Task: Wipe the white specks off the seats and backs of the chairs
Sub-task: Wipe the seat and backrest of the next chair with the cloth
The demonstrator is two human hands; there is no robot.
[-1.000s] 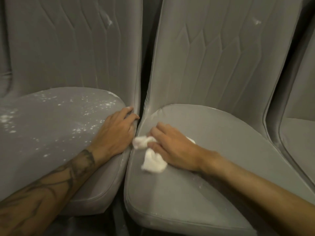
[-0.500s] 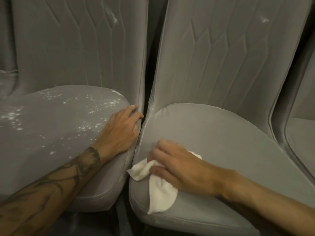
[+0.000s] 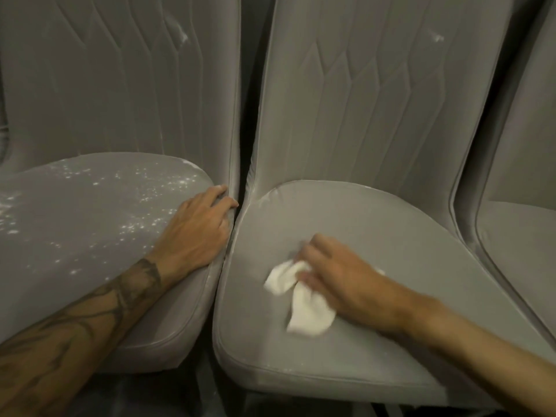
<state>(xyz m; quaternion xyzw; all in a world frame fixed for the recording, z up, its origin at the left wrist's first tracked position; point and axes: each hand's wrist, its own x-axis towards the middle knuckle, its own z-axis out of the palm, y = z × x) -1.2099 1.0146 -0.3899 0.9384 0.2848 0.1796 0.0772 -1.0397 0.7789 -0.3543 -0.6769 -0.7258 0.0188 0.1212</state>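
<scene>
Here, white cloth [image 3: 301, 299] bunched beneath gripping right fingers [image 3: 314, 251] on seat [image 3: 406, 236]; left fingers [image 3: 221, 202] flat, relaxed.

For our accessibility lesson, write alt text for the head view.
A right hand holds a white cloth on a grey chair seat; the left hand rests on the neighbouring seat, which is dotted with white specks.

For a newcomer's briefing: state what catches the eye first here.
The white cloth bunched under the right hand on the middle seat stands out most. Next, white specks scattered across the left seat, where the left hand rests at its right edge.
</scene>
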